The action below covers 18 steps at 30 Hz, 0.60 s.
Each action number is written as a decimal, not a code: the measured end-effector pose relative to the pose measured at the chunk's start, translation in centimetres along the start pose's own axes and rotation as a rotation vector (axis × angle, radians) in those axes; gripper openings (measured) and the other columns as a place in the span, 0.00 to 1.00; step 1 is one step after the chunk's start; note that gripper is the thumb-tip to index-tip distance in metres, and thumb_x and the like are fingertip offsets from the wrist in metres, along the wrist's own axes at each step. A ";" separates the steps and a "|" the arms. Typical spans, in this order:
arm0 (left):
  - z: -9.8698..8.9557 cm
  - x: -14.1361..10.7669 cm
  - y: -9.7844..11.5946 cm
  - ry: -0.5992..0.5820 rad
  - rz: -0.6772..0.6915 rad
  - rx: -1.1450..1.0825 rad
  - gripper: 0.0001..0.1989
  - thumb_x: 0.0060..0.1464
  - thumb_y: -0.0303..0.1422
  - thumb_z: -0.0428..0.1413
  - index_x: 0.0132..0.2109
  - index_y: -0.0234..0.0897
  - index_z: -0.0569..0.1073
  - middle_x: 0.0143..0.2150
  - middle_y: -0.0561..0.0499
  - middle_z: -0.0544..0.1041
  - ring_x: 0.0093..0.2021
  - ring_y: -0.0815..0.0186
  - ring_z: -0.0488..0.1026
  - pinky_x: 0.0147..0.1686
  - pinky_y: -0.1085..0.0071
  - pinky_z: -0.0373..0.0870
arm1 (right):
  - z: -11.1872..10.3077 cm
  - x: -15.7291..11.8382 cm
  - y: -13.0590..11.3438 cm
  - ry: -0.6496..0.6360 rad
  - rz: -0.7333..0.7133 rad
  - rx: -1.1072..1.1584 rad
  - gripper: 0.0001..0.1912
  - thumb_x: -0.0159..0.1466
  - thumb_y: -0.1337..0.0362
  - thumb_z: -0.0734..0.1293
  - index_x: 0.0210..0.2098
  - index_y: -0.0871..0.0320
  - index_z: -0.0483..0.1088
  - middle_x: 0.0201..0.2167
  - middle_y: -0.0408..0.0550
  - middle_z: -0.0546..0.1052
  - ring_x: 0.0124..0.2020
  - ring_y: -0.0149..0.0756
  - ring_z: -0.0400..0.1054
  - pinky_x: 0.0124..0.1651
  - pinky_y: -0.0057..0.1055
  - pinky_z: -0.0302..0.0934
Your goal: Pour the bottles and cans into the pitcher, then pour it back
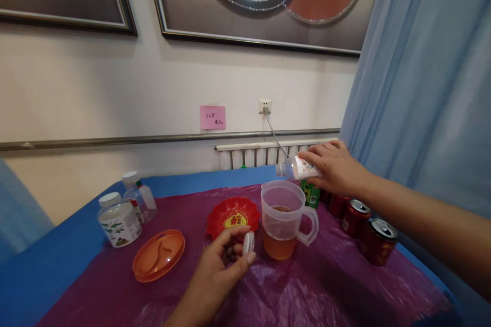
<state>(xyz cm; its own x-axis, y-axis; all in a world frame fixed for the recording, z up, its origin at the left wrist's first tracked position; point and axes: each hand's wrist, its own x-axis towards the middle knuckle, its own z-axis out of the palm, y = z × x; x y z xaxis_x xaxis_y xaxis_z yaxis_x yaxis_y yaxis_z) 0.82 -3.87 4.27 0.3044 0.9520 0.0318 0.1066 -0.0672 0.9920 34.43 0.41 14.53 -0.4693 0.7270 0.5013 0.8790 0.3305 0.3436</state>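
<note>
My right hand (330,166) grips a clear plastic bottle (287,168) with a white label, tilted nearly level, its open mouth pointing left above the measuring jug. The translucent jug (284,204) has a handle on its right and holds amber liquid in its lower part. My left hand (224,263) pinches a white bottle cap (249,242) between thumb and fingers, near the jug's left side. Behind that hand lies a red scalloped dish (215,214) with a yellow print; small dark round things show by my fingers, and I cannot tell whether they are in the hand or the dish.
An orange oval dish (159,255) lies left. Two white-capped containers, a leaf-printed jar (119,225) and a clear bottle (146,199), stand behind it. Red cans (378,245) and a green can (310,194) stand right. Purple plastic sheeting (307,296) covers the blue tablecloth.
</note>
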 end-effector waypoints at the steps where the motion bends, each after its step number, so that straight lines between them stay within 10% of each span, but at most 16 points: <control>1: 0.0 0.4 0.5 0.008 0.003 0.004 0.26 0.45 0.44 0.68 0.51 0.38 0.77 0.40 0.48 0.80 0.39 0.63 0.75 0.42 0.67 0.71 | 0.0 -0.1 -0.1 0.042 0.062 0.027 0.28 0.61 0.57 0.72 0.59 0.54 0.67 0.47 0.56 0.78 0.47 0.53 0.71 0.52 0.51 0.57; 9: -0.5 1.5 5.5 0.168 0.229 -0.040 0.25 0.47 0.44 0.68 0.50 0.39 0.78 0.44 0.47 0.81 0.44 0.61 0.77 0.45 0.67 0.75 | -2.2 -4.3 -11.5 0.190 0.340 0.856 0.27 0.61 0.58 0.70 0.58 0.49 0.64 0.46 0.51 0.79 0.42 0.48 0.76 0.39 0.41 0.71; 13: -0.7 -0.3 6.9 0.092 0.301 -0.063 0.21 0.49 0.40 0.68 0.50 0.40 0.79 0.44 0.47 0.82 0.45 0.59 0.79 0.43 0.68 0.77 | -0.5 -6.8 -17.8 0.231 0.367 1.044 0.32 0.56 0.62 0.72 0.59 0.47 0.61 0.49 0.51 0.77 0.45 0.50 0.76 0.43 0.45 0.74; 18: -0.9 -2.0 6.8 0.025 0.350 0.239 0.18 0.50 0.36 0.67 0.49 0.40 0.81 0.45 0.46 0.82 0.45 0.59 0.78 0.46 0.65 0.76 | 2.7 -8.2 -20.0 0.240 0.362 1.057 0.35 0.57 0.65 0.71 0.61 0.46 0.57 0.51 0.52 0.73 0.48 0.51 0.73 0.47 0.49 0.73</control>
<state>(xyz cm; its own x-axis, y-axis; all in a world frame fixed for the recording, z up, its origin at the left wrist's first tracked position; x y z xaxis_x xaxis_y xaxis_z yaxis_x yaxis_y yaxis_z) 0.09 -5.96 11.04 0.3381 0.8664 0.3675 0.2179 -0.4520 0.8650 20.94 -10.53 1.35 -0.0785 0.7866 0.6125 0.5440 0.5486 -0.6349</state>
